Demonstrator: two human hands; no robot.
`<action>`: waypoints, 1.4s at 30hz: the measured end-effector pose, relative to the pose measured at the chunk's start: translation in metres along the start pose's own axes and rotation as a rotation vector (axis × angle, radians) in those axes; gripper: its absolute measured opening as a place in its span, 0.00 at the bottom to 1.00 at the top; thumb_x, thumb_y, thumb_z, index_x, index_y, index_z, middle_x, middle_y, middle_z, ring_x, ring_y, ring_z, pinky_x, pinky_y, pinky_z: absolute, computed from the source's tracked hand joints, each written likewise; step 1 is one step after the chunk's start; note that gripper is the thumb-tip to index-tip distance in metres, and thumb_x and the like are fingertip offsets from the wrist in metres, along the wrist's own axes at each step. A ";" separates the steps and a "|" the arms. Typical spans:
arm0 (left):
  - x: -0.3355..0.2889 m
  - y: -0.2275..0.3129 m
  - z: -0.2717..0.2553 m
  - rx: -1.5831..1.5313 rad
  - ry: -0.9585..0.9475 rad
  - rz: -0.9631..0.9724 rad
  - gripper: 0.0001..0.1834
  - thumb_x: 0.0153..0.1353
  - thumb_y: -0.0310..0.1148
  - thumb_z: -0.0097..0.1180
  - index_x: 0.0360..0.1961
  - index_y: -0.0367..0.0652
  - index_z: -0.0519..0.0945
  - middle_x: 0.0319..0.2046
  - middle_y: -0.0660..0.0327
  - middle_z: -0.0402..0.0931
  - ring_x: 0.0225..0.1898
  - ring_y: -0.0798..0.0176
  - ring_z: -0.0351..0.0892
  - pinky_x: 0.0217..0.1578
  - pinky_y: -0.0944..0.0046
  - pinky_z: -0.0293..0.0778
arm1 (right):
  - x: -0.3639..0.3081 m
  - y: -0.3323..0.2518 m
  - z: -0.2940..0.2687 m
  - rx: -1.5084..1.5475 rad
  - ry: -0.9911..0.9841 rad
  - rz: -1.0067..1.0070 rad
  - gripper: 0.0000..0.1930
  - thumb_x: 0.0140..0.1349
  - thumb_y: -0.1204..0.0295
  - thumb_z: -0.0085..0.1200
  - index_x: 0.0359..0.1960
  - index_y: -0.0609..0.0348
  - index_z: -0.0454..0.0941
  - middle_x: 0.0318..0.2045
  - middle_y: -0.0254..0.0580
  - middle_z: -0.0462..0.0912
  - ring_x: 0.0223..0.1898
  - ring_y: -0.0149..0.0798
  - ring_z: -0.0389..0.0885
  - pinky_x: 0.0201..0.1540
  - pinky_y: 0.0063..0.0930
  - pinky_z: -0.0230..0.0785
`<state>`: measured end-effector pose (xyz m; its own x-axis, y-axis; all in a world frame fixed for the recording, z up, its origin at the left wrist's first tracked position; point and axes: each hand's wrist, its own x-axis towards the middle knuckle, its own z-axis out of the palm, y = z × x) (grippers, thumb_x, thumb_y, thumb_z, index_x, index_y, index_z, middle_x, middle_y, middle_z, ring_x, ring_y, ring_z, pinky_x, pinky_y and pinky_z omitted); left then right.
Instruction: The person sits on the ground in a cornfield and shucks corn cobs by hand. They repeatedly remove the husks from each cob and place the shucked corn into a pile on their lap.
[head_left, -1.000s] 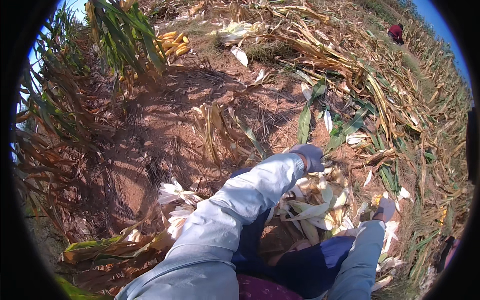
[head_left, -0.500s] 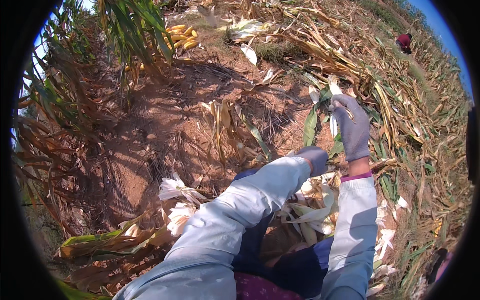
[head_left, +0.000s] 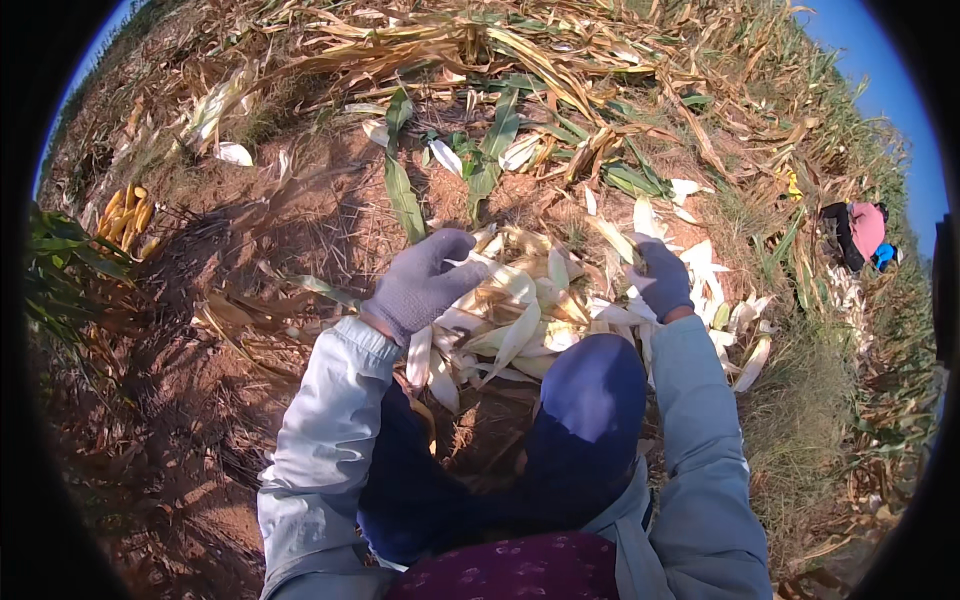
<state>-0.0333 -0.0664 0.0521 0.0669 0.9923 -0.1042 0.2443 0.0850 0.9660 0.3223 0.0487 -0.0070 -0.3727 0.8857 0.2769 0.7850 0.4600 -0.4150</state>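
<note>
A pile of corn ears [head_left: 530,310] in pale husks lies on the ground just ahead of my knees. Over the pile's left side is my left hand [head_left: 425,283] in a grey glove, its thumb held apart from the fingers and nothing in its grasp. My right hand [head_left: 662,280], gloved the same way, is curled at the pile's right side. A pale, pointed corn ear [head_left: 612,240] in its husk sticks out from its fingers toward the upper left. The fingertips of the right hand are partly hidden.
Loose white husks [head_left: 705,275] are strewn to the right of the pile. Bare yellow corn cobs [head_left: 127,217] are heaped at the far left. Dry stalks [head_left: 560,75] cover the ground ahead. Another person [head_left: 862,232] in pink bends over at the far right.
My view has swung to the right. The left hand has come to the pile's left side with its thumb apart; the right hand has drawn back from the stalks to the pile.
</note>
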 end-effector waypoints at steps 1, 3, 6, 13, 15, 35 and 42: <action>-0.006 0.004 0.005 0.058 -0.096 0.056 0.18 0.58 0.35 0.59 0.46 0.36 0.73 0.36 0.64 0.76 0.37 0.72 0.73 0.38 0.72 0.70 | -0.019 0.029 -0.021 -0.294 -0.149 0.219 0.33 0.43 0.64 0.63 0.55 0.54 0.67 0.47 0.51 0.75 0.48 0.48 0.76 0.48 0.39 0.70; -0.031 0.039 0.029 0.094 -0.211 0.276 0.18 0.59 0.39 0.57 0.45 0.37 0.74 0.33 0.60 0.76 0.34 0.68 0.76 0.35 0.68 0.71 | -0.073 0.082 -0.054 -0.542 -0.317 0.495 0.46 0.34 0.59 0.68 0.59 0.59 0.62 0.60 0.61 0.61 0.53 0.55 0.72 0.54 0.38 0.67; -0.068 0.083 0.075 0.262 -0.307 0.670 0.21 0.51 0.44 0.57 0.38 0.38 0.73 0.30 0.51 0.75 0.33 0.47 0.77 0.32 0.54 0.72 | -0.153 0.176 -0.075 -0.485 -0.206 0.545 0.29 0.43 0.62 0.67 0.46 0.61 0.70 0.47 0.56 0.74 0.47 0.53 0.75 0.47 0.38 0.69; -0.082 0.101 0.125 0.085 -0.684 0.964 0.17 0.56 0.44 0.54 0.37 0.40 0.75 0.29 0.52 0.76 0.32 0.49 0.78 0.32 0.57 0.72 | -0.081 0.077 -0.053 0.324 -0.114 0.599 0.13 0.56 0.73 0.50 0.42 0.65 0.75 0.33 0.37 0.78 0.31 0.30 0.78 0.30 0.22 0.69; -0.080 0.099 0.119 0.096 -0.669 0.978 0.16 0.57 0.43 0.53 0.36 0.40 0.75 0.29 0.52 0.76 0.32 0.50 0.78 0.31 0.57 0.72 | -0.039 0.052 -0.038 0.364 -0.199 0.414 0.13 0.55 0.75 0.51 0.42 0.65 0.76 0.34 0.35 0.78 0.34 0.27 0.76 0.37 0.23 0.70; 0.018 0.029 0.061 0.340 0.025 0.290 0.19 0.65 0.46 0.46 0.31 0.43 0.81 0.21 0.53 0.77 0.24 0.51 0.78 0.27 0.60 0.72 | 0.004 0.004 0.031 -0.188 -0.498 -0.081 0.14 0.52 0.58 0.57 0.28 0.57 0.80 0.28 0.50 0.80 0.32 0.52 0.78 0.36 0.41 0.70; 0.022 0.021 0.060 0.167 0.081 0.329 0.16 0.63 0.44 0.50 0.33 0.42 0.81 0.21 0.52 0.76 0.25 0.52 0.78 0.28 0.61 0.72 | 0.001 0.052 0.045 -0.076 -0.515 -0.004 0.13 0.52 0.60 0.56 0.26 0.58 0.80 0.26 0.52 0.80 0.32 0.54 0.78 0.36 0.42 0.69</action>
<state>0.0316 -0.0479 0.0553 0.0927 0.9686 0.2308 0.3777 -0.2486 0.8919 0.3409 0.0760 -0.0675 -0.5560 0.8087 -0.1923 0.8097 0.4746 -0.3452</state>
